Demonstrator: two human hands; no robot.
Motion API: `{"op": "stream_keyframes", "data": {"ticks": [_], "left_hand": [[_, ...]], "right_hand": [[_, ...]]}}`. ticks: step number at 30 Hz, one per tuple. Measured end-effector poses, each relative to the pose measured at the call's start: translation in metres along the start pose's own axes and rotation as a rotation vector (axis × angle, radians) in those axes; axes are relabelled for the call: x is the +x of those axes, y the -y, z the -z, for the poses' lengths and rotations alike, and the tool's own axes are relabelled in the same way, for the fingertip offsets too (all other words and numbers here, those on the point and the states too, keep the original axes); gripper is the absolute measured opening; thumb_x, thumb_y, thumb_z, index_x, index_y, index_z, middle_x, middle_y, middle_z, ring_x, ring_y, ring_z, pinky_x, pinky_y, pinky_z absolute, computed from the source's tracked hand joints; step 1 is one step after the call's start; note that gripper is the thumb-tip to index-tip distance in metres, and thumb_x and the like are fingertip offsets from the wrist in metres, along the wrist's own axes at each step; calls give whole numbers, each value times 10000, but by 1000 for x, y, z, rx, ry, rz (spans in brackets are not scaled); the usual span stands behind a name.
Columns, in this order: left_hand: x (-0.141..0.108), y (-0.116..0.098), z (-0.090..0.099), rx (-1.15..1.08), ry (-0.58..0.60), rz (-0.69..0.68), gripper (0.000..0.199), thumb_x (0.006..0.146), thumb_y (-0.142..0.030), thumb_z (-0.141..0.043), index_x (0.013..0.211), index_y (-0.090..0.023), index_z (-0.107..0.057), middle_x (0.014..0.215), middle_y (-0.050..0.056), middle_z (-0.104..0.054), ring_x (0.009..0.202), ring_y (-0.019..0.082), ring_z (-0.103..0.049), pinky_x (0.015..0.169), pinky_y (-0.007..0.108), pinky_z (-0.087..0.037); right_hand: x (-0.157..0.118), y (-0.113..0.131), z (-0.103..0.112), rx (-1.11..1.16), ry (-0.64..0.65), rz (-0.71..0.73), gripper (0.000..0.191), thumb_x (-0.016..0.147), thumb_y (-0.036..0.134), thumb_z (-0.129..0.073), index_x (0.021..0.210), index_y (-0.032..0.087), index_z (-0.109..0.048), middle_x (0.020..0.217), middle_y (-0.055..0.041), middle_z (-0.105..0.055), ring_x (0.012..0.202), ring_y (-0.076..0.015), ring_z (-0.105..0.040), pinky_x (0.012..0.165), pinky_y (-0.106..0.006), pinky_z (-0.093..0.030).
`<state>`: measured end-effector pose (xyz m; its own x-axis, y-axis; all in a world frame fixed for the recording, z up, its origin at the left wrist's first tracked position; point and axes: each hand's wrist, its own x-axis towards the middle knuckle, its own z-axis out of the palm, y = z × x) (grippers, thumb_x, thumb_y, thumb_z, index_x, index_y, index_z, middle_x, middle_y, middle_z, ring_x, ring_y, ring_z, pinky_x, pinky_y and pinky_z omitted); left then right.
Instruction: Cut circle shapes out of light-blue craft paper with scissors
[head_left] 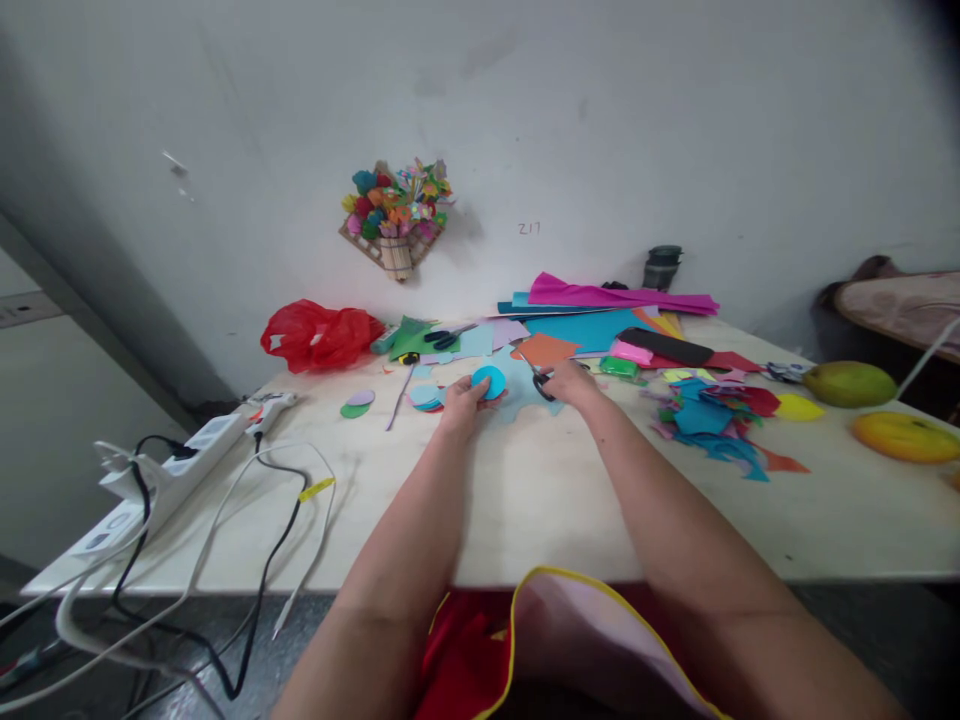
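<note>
My left hand (463,402) is closed on a bright blue paper circle (490,381), pinching its left side just above the table. To the right, my right hand (568,384) grips a pair of dark-handled scissors (541,380), whose blades point up and left, apart from the circle. Left of my left hand lies a small stack of paper circles (426,396) in blue and other colours. Farther left, a purple and a green circle (358,404) overlap. Light blue paper scraps (525,400) lie between and below my hands.
A second pair of scissors (448,338) lies behind my left hand, near a red plastic bag (319,335). Coloured sheets (592,330) are at the back. Paper scraps (709,415) and mangoes (851,384) lie right. A power strip (165,480) with trailing cables occupies the left edge.
</note>
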<state>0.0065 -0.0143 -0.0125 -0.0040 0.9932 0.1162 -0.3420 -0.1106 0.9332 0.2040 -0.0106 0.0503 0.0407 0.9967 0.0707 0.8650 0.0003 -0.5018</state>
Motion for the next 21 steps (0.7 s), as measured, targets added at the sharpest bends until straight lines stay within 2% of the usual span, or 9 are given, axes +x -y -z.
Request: {"op": "stream_keyframes", "data": {"ticks": [4, 7, 11, 16, 21], "left_hand": [[1, -1, 1, -20, -32, 7, 389, 653, -397, -895, 867, -153, -679, 866, 85, -766, 926, 281, -756, 820, 399, -614], [1, -4, 0, -52, -64, 0, 379, 669, -376, -890, 882, -144, -679, 870, 90, -761, 951, 279, -751, 863, 414, -610], [-1, -8, -2, -126, -84, -26, 389, 625, -355, -915, 845, -134, -682, 813, 79, -745, 973, 298, -745, 950, 481, -581], [1, -7, -1, -198, -83, -88, 415, 557, -361, -948, 791, -143, -684, 780, 65, -739, 941, 300, -746, 999, 530, -546], [4, -5, 1, -195, -95, -113, 402, 551, -358, -951, 773, -151, -688, 760, 60, -737, 870, 277, -744, 946, 497, -570]], "right_hand": [[-2, -2, -3, 525, 124, -5, 285, 743, 141, -763, 1027, 135, -742, 768, -89, -746, 653, -208, -703, 484, -259, -463], [-6, 0, -6, 763, 222, 75, 247, 735, 82, -733, 974, 127, -687, 611, -22, -676, 514, -137, -623, 412, -214, -379], [-11, 2, -11, 785, 342, 164, 176, 767, 164, -757, 895, 161, -637, 519, 51, -574, 433, -86, -533, 366, -180, -293], [-15, 8, -15, 735, 493, 253, 201, 833, 314, -714, 759, 185, -579, 603, 15, -624, 498, -107, -611, 393, -186, -413], [-17, 11, -16, 716, 527, 278, 235, 850, 339, -684, 719, 188, -560, 620, 0, -632, 504, -114, -617, 388, -192, -424]]}}
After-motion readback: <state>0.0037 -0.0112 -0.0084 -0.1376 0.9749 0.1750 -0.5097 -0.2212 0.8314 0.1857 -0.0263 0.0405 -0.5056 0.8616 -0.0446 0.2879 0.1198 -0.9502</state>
